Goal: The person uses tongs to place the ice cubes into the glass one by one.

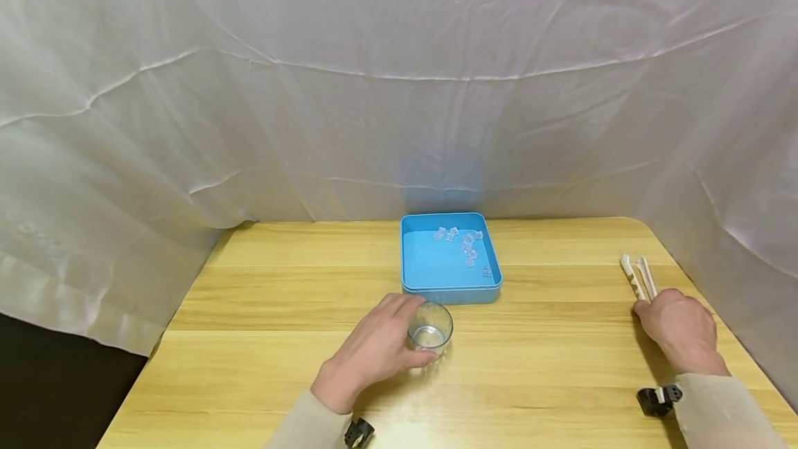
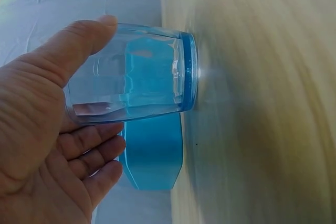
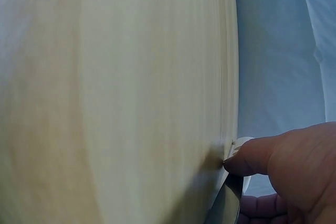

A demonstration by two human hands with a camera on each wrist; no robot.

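Note:
An upright clear glass (image 1: 430,337) stands on the table in front of a blue box. My left hand (image 1: 372,346) holds the glass from its left side, thumb on the near side and fingers on the far side. In the left wrist view, the thumb lies along the wall of the glass (image 2: 152,77), whose base is at the tabletop. Far to the right, my right hand (image 1: 681,328) grips a pair of pale tongs (image 1: 632,276) near the table's edge. Their two arms point away from me, slightly apart. The right wrist view shows the thumb pressed on them.
The open blue box (image 1: 451,296) sits at the back middle of the wooden table (image 1: 280,303). Several small clear cubes (image 1: 469,248) lie in it, mostly toward its right side. A pale cloth curtain (image 1: 349,116) hangs behind the table and along both sides.

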